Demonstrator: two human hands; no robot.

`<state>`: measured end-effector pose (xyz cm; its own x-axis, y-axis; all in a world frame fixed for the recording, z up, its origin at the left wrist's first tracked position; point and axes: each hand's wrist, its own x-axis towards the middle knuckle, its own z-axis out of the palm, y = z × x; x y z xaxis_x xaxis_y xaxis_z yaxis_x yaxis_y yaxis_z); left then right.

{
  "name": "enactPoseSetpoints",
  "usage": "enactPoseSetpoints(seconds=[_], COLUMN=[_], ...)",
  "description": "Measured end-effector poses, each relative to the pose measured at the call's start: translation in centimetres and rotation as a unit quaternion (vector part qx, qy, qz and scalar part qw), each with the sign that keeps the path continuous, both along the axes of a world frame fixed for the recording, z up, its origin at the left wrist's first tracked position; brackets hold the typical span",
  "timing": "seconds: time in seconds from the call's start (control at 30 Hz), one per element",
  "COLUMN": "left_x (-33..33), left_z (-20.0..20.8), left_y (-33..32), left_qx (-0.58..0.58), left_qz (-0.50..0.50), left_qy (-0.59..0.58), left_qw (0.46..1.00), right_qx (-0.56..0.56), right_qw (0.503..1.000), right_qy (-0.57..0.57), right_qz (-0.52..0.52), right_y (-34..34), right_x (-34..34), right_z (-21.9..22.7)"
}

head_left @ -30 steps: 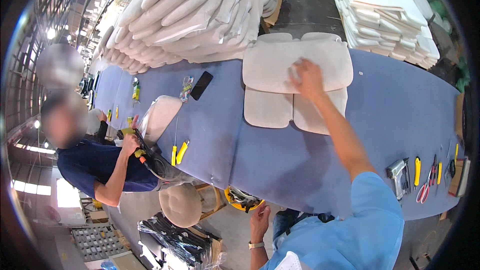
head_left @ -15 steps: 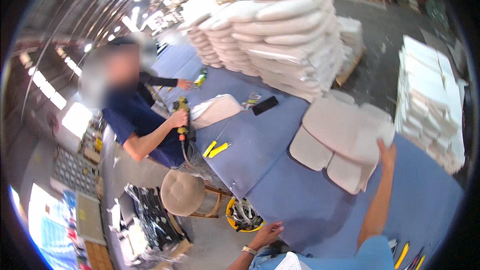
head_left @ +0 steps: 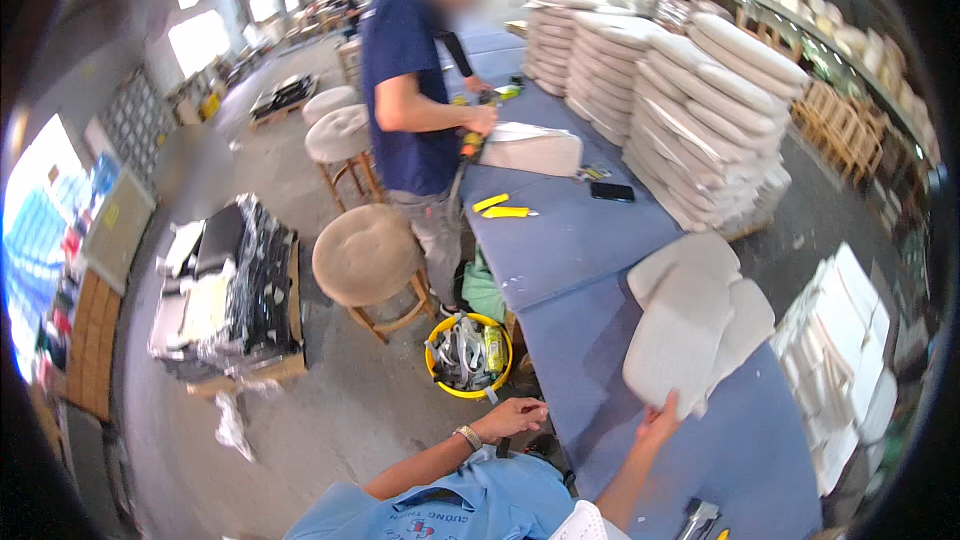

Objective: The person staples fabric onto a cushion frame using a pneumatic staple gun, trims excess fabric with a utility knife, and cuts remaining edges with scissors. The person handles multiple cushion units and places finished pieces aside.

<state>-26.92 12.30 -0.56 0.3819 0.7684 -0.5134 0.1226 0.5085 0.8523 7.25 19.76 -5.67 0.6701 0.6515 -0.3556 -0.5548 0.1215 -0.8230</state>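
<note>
My right hand (head_left: 657, 424) grips the near edge of a beige upholstered pad (head_left: 676, 335), thumb and fingers closed at its lower corner. This pad has rounded ends and lies over other beige pads (head_left: 748, 318) on the blue-covered table (head_left: 570, 340). By the table's left edge hovers my left hand (head_left: 508, 418), with a watch on the wrist, its fingers loosely stretched and nothing in them. Below and beyond it, a yellow tub (head_left: 430, 365) on the floor holds grey strips and a yellow-green packet.
A co-worker (head_left: 415, 100) with a tool in hand works on a beige cushion (head_left: 530, 150). Yellow cutters (head_left: 507, 211) and a black phone (head_left: 612, 192) lie on the table. Tall cushion stacks (head_left: 690, 130) stand behind; white sheets (head_left: 835, 340) are piled right. A round stool (head_left: 368, 255) stands left.
My view has swung toward the left. The beige pads, spread side by side before, now overlap in a bunch, and my right hand has shifted to their near end.
</note>
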Motion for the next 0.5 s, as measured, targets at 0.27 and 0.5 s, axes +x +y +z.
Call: enactPoseSetpoints(seconds=[0.27,0.5], left_x=[1.6,0.1], left_z=[-3.7,-10.3], left_y=[-1.4,-3.6], left_qx=[-0.184,-0.209], left_qz=[0.185,0.262], left_qy=[-0.166,-0.182], left_qw=[0.951,0.924], right_qx=[-0.073,-0.264], right_qw=[0.978,0.808], right_qy=[0.066,-0.26], right_qz=[0.185,0.459], right_y=[-19.2,-25.6], right_x=[-16.4,-13.9], right_z=[2.5,-5.2])
